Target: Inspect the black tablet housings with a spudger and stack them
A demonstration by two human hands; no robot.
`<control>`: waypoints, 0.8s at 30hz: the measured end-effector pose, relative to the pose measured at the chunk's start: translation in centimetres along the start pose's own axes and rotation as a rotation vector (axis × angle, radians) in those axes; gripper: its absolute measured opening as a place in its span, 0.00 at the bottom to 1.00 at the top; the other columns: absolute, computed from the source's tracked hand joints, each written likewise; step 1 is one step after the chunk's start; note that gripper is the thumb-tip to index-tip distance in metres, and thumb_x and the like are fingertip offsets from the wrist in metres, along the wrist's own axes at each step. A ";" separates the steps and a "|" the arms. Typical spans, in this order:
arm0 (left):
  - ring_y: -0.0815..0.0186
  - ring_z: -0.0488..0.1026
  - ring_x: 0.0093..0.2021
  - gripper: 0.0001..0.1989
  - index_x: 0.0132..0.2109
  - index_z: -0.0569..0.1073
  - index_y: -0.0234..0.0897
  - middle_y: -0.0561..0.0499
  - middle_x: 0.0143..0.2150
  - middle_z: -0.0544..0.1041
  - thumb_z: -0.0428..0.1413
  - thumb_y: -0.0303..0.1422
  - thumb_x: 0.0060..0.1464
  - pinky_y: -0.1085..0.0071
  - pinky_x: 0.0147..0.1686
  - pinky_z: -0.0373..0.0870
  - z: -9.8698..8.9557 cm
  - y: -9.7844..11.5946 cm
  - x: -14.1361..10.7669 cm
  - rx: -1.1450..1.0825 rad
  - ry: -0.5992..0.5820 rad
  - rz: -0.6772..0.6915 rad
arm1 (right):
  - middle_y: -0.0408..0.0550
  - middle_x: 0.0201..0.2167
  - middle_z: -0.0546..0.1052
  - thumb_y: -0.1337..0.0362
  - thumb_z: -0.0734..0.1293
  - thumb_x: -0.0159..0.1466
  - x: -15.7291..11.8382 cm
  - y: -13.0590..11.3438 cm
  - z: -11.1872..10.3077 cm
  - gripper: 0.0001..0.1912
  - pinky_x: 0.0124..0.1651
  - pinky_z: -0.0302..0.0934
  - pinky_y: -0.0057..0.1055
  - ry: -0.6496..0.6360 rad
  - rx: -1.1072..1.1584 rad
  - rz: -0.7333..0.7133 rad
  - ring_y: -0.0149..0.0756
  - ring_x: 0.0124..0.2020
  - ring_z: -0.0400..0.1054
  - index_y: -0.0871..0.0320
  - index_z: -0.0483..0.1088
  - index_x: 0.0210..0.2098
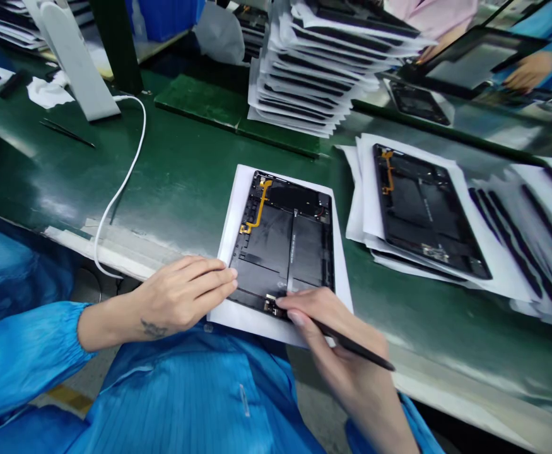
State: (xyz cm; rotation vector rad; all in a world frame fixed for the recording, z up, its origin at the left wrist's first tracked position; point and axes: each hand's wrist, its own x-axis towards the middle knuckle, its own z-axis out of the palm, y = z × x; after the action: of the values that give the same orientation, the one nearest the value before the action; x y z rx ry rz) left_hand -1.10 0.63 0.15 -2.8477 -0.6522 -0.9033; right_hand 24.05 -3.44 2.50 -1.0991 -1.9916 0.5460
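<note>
Steadying tablet chassis point(266, 252), left hand point(185, 296), stylus point(370, 355), right hand point(337, 337), print point(293, 249) illegible

Tablet chassis point(266, 246) on paper sheet point(232, 214), directly before me on workbench point(195, 170). Second chassis point(422, 208) on paper pile point(507, 277) to right. Taller pile of chassis point(304, 82) behind. Tweezers point(67, 133) far left, cable point(144, 126) between.
</note>
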 end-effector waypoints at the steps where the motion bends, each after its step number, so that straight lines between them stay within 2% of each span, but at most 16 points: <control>1: 0.58 0.77 0.51 0.16 0.52 0.74 0.26 0.40 0.51 0.81 0.44 0.20 0.66 0.62 0.47 0.78 0.0 0.1 0.1 0.007 0.007 0.007 | 0.46 0.34 0.81 0.74 0.66 0.67 -0.3 0.0 -0.3 0.10 0.40 0.70 0.35 0.013 -0.015 0.006 0.38 0.37 0.76 0.55 0.76 0.41; 6: 0.56 0.77 0.48 0.16 0.47 0.76 0.27 0.42 0.47 0.82 0.44 0.20 0.66 0.60 0.45 0.76 0.1 0.8 1.4 0.068 0.025 -0.004 | 0.46 0.34 0.80 0.75 0.65 0.68 -1.2 -0.2 0.1 0.09 0.43 0.70 0.34 0.077 -0.037 0.028 0.36 0.38 0.75 0.55 0.75 0.40; 9: 0.58 0.77 0.46 0.15 0.48 0.76 0.26 0.42 0.45 0.81 0.44 0.22 0.68 0.63 0.44 0.75 0.6 1.5 2.3 0.024 0.041 0.018 | 0.46 0.36 0.79 0.75 0.64 0.68 -1.6 -0.3 0.6 0.10 0.47 0.70 0.36 0.116 -0.065 0.014 0.36 0.40 0.75 0.55 0.74 0.42; 14: 0.59 0.75 0.42 0.14 0.49 0.75 0.23 0.41 0.41 0.80 0.46 0.23 0.68 0.63 0.42 0.76 1.5 1.9 2.9 0.001 -0.001 0.026 | 0.49 0.38 0.79 0.76 0.64 0.68 -2.2 -0.7 0.9 0.13 0.48 0.70 0.39 0.021 -0.166 -0.041 0.40 0.44 0.73 0.56 0.72 0.47; 19: 0.59 0.76 0.42 0.10 0.49 0.75 0.24 0.44 0.40 0.79 0.51 0.23 0.67 0.63 0.43 0.75 1.6 2.1 2.7 0.072 -0.010 0.058 | 0.48 0.34 0.77 0.75 0.65 0.67 -2.6 -1.2 1.2 0.13 0.53 0.70 0.42 -0.028 -0.248 -0.128 0.39 0.40 0.72 0.60 0.73 0.50; 24: 0.59 0.77 0.44 0.12 0.51 0.74 0.23 0.43 0.42 0.80 0.49 0.23 0.67 0.62 0.45 0.75 1.4 2.4 2.6 0.047 -0.028 0.044 | 0.50 0.36 0.78 0.77 0.64 0.68 -3.1 -0.9 1.5 0.11 0.53 0.71 0.40 0.057 -0.232 -0.096 0.39 0.44 0.73 0.61 0.73 0.47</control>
State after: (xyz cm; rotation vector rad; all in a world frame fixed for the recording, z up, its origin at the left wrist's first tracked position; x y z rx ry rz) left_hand 2.56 -0.26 0.57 -2.8256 -0.6034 -0.8323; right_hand 23.41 -6.58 0.93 -1.1361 -2.0828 0.2351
